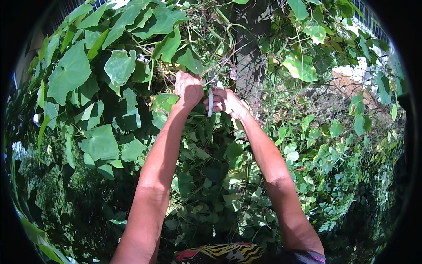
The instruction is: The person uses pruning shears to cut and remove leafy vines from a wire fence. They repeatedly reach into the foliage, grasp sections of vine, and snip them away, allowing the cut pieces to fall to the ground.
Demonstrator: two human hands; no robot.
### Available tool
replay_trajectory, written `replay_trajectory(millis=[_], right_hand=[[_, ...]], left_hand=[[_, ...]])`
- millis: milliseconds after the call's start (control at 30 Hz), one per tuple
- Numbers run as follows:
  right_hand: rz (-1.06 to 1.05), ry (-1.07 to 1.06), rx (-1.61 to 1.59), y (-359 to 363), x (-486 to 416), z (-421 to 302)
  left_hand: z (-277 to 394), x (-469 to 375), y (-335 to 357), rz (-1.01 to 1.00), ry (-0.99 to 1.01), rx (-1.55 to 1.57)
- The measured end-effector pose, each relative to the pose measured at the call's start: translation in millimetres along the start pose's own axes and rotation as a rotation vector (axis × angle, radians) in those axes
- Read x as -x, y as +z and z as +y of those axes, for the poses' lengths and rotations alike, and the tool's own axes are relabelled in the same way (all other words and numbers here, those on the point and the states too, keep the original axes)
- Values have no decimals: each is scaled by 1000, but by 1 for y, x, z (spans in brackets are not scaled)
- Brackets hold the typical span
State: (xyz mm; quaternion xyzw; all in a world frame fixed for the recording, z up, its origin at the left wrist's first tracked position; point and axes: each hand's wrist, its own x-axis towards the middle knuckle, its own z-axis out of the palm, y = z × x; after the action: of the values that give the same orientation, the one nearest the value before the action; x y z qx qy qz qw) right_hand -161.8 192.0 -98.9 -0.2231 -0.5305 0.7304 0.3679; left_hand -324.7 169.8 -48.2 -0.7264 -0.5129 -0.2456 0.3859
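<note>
Both arms reach up into a thick tangle of climbing vines. Pruning shears with pale handles [210,102] are in my right hand [227,102], its fingers wrapped about them; their blades point up among thin stems. Just left of the shears is my left hand [189,89], its fingers closed at the vine stems under a large green leaf [190,60]. What exactly the fingers pinch is hidden by the hand. Dry, thin vine stems [219,64] cross above the two hands.
Broad vine leaves [69,72] hang at the left. Wire mesh [247,71] threaded with stems runs behind and to the right of my hands, in front of a dark upright post [249,39]. Lower foliage [316,165] grows below right. Metal railings [372,23] show at the upper right.
</note>
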Motion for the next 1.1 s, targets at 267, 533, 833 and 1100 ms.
replay_trajectory(millis=[267, 533, 833, 1100], right_hand=[[15, -52, -81, -6, -26, 8], [52, -90, -123, -3, -31, -1], [132, -156, 83, -4, -18, 11], [23, 144, 157, 10, 39, 83]], left_hand=[[6, 1, -10, -72, 12, -87], [2, -1, -1, -213, -66, -62], [-14, 5, -18, -169, -38, 190], [-41, 34, -84, -296, 109, 89]])
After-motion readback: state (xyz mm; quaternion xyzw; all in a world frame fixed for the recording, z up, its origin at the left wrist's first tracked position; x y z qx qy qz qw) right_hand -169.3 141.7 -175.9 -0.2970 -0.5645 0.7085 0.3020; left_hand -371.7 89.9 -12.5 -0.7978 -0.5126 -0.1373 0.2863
